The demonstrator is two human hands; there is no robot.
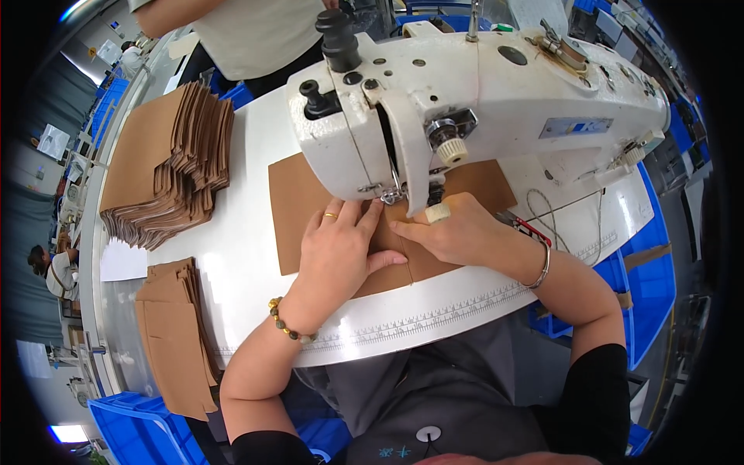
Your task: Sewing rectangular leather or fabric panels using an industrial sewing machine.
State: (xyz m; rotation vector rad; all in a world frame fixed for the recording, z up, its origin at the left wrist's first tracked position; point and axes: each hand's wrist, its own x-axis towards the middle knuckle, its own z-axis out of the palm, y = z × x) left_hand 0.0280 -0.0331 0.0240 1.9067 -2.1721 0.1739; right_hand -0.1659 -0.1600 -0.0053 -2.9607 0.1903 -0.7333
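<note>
Brown fabric [297, 213] under hands [335, 252] [463, 230]; white tabletop [249, 225] past edges

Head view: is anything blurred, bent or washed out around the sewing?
Head view, centre: left hand, right hand and brown sheet look sharp, without obvious motion blur; head view, front: the ruler strip bows, consistent with fisheye distortion; head view, lower left: a bright patch is washed out; head view, corners: black.
</note>
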